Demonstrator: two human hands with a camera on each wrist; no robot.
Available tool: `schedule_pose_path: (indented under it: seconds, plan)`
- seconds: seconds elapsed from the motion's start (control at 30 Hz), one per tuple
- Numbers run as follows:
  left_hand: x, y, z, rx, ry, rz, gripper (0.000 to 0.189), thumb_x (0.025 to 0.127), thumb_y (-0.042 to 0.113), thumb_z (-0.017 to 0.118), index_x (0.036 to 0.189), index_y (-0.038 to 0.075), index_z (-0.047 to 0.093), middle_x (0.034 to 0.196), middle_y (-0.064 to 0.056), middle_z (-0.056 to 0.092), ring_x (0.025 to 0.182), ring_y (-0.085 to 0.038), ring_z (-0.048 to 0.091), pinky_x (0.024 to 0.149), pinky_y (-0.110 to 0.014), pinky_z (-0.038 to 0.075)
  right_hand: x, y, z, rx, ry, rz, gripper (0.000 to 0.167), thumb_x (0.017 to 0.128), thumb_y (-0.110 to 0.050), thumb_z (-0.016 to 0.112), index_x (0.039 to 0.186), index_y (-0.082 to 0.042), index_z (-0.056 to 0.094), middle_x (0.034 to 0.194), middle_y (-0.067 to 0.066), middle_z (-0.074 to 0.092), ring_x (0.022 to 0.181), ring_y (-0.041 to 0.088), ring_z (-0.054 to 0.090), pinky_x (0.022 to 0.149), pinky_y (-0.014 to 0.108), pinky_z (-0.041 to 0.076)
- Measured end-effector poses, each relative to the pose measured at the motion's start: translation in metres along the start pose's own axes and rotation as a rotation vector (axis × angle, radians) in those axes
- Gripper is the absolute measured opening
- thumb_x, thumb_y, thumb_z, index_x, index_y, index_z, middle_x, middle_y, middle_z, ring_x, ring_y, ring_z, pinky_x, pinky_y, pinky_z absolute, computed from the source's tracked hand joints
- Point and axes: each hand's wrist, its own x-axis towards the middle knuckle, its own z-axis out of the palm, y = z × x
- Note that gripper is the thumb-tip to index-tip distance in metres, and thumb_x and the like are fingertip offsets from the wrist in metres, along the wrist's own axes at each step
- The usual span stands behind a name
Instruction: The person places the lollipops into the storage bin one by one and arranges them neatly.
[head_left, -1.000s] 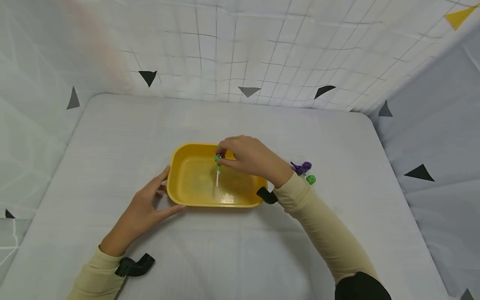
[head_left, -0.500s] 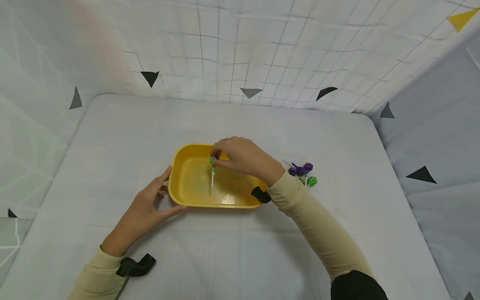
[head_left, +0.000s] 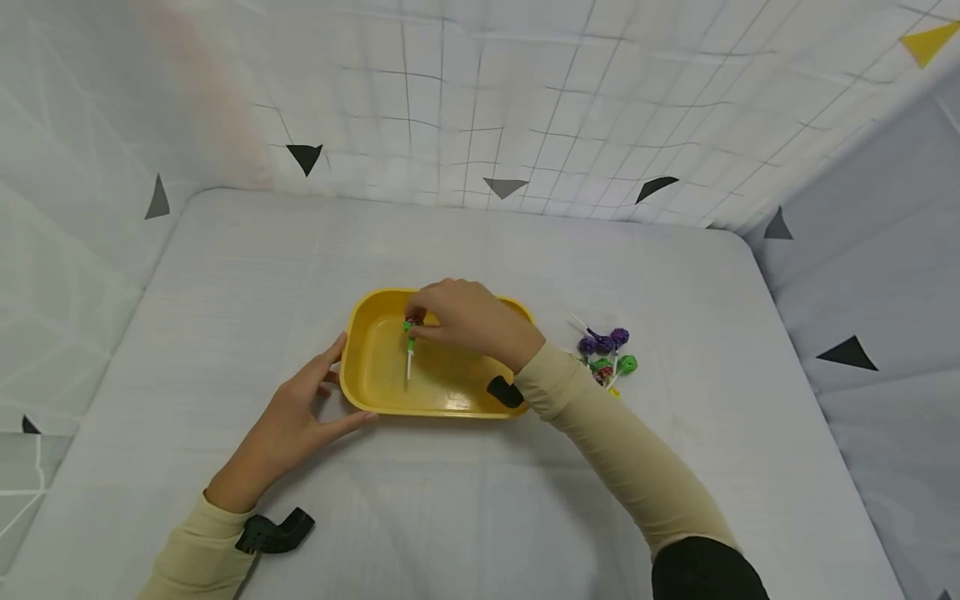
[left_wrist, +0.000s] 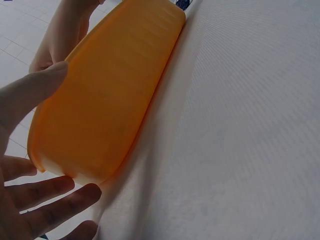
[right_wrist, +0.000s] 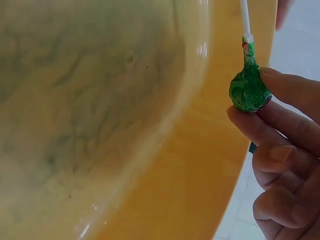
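Right-hand fingers point(right_wrist: 251, 126) pinch one green lollipop point(right_wrist: 247, 94) over one yellow tray point(head_left: 375, 367).

2 hands: the left spread, the right pinching.

The left hand point(head_left: 288, 412) holds its thumb point(left_wrist: 47, 82) well apart from its fingers point(left_wrist: 65, 207), which are nearly straight and fanned out; the left arm point(head_left: 198, 550) runs back behind the hand. The right hand point(head_left: 472, 317) is back up, its thumb point(right_wrist: 292, 90) and forefinger point(right_wrist: 250, 125) in a pinch, 2 fingers point(right_wrist: 275, 157) beside them curled toward the palm; the right arm point(head_left: 626, 442) slants back behind it.
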Motion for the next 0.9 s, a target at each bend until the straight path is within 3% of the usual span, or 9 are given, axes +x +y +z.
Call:
schedule_pose_path:
  seconds: [0.37,0.9]
  plan:
    - [-0.002,0.001,0.001,0.005,-0.018,-0.037,0.113,0.078,0.027,0.093,0.166,0.014,0.023,0.137,-0.013,0.061,0.102,-0.025,0.064,0.092,-0.050,0.054,0.014,-0.003,0.012,-0.041,-0.016,0.006,0.018,0.099,-0.034,0.071,0.109,-0.020,0.076,0.104,-0.008,0.075,0.088,0.009,0.065,0.077,0.029,0.057]
    - [-0.002,-0.002,0.001,0.019,0.004,-0.001,0.114,0.076,0.027,0.094,0.166,0.012,0.024,0.136,-0.011,0.062,0.100,-0.022,0.065,0.091,-0.047,0.055,0.034,-0.008,0.024,-0.106,-0.023,0.003,0.022,0.100,-0.040,0.069,0.103,-0.019,0.075,0.094,-0.007,0.071,0.077,0.009,0.060,0.067,0.025,0.052]
